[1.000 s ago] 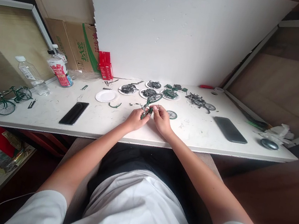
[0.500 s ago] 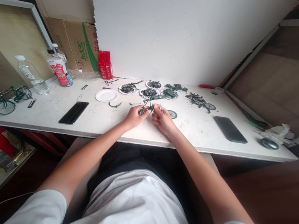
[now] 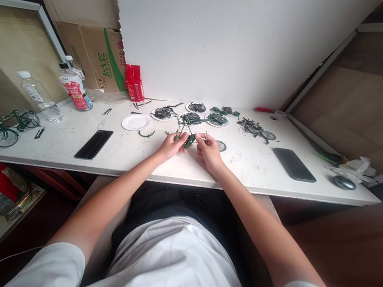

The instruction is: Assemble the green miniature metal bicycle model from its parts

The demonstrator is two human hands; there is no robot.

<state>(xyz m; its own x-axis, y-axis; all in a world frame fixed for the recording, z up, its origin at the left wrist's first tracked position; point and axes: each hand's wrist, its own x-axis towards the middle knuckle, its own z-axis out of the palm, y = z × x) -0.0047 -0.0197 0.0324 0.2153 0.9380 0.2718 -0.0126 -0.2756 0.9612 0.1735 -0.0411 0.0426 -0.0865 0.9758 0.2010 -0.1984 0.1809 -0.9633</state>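
green toy bike (image 3: pixel 190 140) sat dead centre, up off the near edge of the counter (image 3: pixel 158 162), between both hands. left hand (image 3: pixel 172 145) had its grip clenched on the bike's near end, thumb on top. read that as the fixture: one side locked so the other could do fine work. right hand (image 3: pixel 209 152) had thumb and forefinger pinched, a thin rod (image 3: pixel 206 136) poking up out of the grip. couldn't tell if it was a tool or a part, or if those fingertips touched the bike. tip-only hold suggested precision over force.

loose wheel (image 3: pixel 220 146) lay flat at 3 o'clock, just beyond the right hand, probably for a short reach. curved green strip (image 3: pixel 146 134) lay at 9. dark wheels (image 3: pixel 163 113) were heaped on a paper plate at 11, likely so small stuff wouldn't stray. bare dark pile (image 3: pixel 256 129) sat at 2, no plate visible.

standing bike (image 3: pixel 16 127) was far out at 9, well apart from the parts, maybe as a reference. black phone (image 3: pixel 94 144) lay between it and the left hand, out of elbow range by the look of it.
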